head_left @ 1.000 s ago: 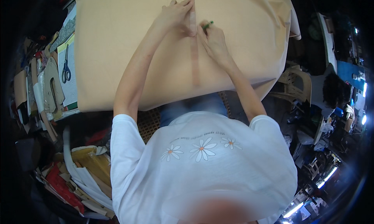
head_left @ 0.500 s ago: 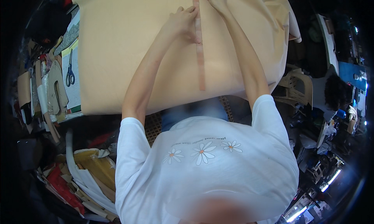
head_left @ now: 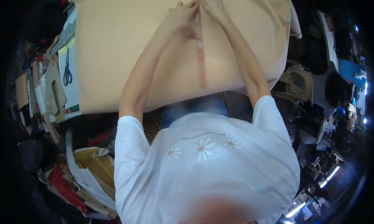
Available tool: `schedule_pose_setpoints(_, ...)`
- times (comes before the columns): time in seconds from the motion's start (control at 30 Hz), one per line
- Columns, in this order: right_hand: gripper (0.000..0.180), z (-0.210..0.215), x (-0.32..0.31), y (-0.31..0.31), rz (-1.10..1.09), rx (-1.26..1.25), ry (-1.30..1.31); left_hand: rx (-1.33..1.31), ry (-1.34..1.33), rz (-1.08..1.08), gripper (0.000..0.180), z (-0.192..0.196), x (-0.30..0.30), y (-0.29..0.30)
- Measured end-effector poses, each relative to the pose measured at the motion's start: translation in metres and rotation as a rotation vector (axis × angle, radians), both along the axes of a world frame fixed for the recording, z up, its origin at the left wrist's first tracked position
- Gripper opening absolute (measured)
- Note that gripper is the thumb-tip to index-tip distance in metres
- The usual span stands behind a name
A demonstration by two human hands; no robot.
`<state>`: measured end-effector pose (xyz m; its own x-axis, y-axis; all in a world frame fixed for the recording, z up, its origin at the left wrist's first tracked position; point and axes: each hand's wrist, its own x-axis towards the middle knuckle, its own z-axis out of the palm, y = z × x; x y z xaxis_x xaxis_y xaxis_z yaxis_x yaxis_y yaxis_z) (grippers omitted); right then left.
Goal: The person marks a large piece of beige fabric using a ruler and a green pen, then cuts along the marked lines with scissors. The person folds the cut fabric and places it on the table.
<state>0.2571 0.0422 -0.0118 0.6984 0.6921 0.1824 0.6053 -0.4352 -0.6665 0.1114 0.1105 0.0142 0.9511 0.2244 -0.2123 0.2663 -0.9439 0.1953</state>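
Note:
A broad tan sheet (head_left: 117, 48), smooth and leather-like, is spread before me and hangs over the near edge. On it lies a long, narrow reddish-brown strip (head_left: 201, 64), pointing away from me. My left hand (head_left: 181, 18) presses the strip down, thumb and fingertips spread apart along it. Just right of the strip's far part, my right hand (head_left: 212, 5) is closed on a small dark thing at the top edge of the picture. Only a bit of that thing shows, so its kind cannot be made out.
To the left, dark-handled scissors (head_left: 67, 70) lie on white paper (head_left: 72, 95). Stacked sheets and cut pieces (head_left: 54, 87) crowd beside them. Lower left holds more scraps and a red piece (head_left: 64, 185). A beige plastic chair (head_left: 298, 83) stands on the right.
My right hand has come a little nearer to me along the strip's right side. The left hand keeps pressing on the strip. The whole view has shifted slightly.

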Motion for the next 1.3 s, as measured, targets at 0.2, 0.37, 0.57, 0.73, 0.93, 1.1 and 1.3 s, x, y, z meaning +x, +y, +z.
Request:
schedule_pose_setpoints(0.2, 0.028, 0.026, -0.099, -0.095, 0.095, 0.027, -0.021, -0.013, 0.001, -0.001, 0.128, -0.002, -0.001, 0.002)
schedule_pose_setpoints(0.37, 0.029, 0.033, -0.085, -0.124, -0.049, 0.113, 0.37, -0.017, 0.015, -0.021, 0.128, 0.001, 0.01, -0.004)
schedule_pose_setpoints(0.57, 0.031, 0.01, 0.018, -0.07, -0.065, 0.324, 0.199, -0.058, -0.058, -0.001, 0.121, 0.001, 0.017, -0.016)
schedule_pose_setpoints(0.73, 0.037, -0.016, 0.062, -0.002, 0.02, 0.422, 0.05, -0.081, -0.132, 0.007, 0.107, -0.001, 0.013, -0.017)
schedule_pose_setpoints(0.93, 0.036, -0.037, 0.068, 0.028, 0.014, 0.322, -0.099, -0.093, 0.02, -0.001, 0.125, 0.004, 0.017, -0.016)
schedule_pose_setpoints(1.1, 0.04, -0.027, 0.062, 0.023, -0.029, 0.249, -0.216, -0.011, -0.007, -0.005, 0.125, 0.005, 0.013, -0.019)
schedule_pose_setpoints(1.3, 0.032, 0.007, -0.015, -0.051, 0.04, -0.012, -0.041, -0.017, 0.017, -0.014, 0.127, 0.004, 0.016, -0.016)
